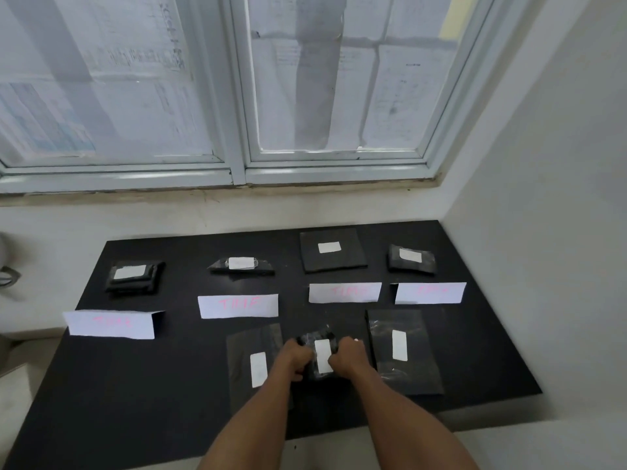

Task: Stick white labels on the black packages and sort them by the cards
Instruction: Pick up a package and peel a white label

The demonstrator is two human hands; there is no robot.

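Black on black: a small wrapped package (314, 335) is caught between both hands near the front of the table (152, 385); resting or lifted, I cannot tell. The left hand (294, 359) curls round its left side. The right hand (347, 356) curls round the right, fingertips at the edge of the white label (324, 356). Package and label both run lengthwise, straight away from the person. Now it turns on what lies beyond: first card (112, 323) far left, second card (237, 305) ahead-left, third card (344, 292) almost dead ahead, fourth card (429, 292) ahead-right. The pink writing is too blurred to read, so the target is anyone's guess. The left hand sits nearer the left pair, the right hand nearer the right pair.
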